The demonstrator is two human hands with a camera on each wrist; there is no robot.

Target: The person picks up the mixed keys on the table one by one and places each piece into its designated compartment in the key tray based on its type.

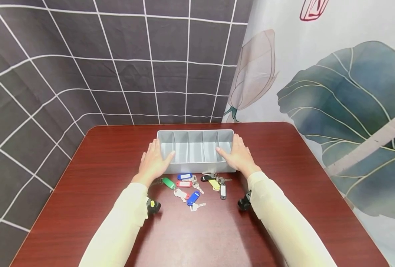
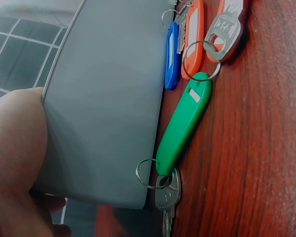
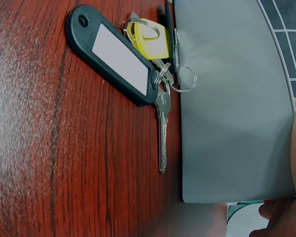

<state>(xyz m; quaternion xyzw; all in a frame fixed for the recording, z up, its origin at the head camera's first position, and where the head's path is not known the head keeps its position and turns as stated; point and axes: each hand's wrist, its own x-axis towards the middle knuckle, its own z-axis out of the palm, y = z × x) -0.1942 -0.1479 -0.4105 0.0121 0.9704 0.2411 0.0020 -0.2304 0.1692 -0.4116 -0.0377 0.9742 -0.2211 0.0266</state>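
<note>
A grey divided tray [image 1: 200, 168] sits toward the back of the table, its long side facing me. My left hand [image 1: 154, 160] grips its left end, thumb over the rim and fingers along the outside. At the opposite end my right hand [image 1: 240, 155] holds the tray the same way. Keys with coloured tags lie close in front: a green tag [image 2: 185, 123], a blue tag [image 2: 172, 57], a red tag [image 1: 184, 184], another blue tag [image 1: 193, 198], a yellow tag [image 1: 214, 184] and a black tag [image 3: 113, 57]. One loose-looking key [image 3: 162, 128] points along the tray's front wall.
The reddish-brown wooden table [image 1: 117, 159] reaches back to a dark curtain [image 1: 124, 74] with a white grid. A white curtain [image 1: 317, 44] printed with large leaves hangs on the right. Several upright dividers [image 1: 188, 146] split the tray into compartments.
</note>
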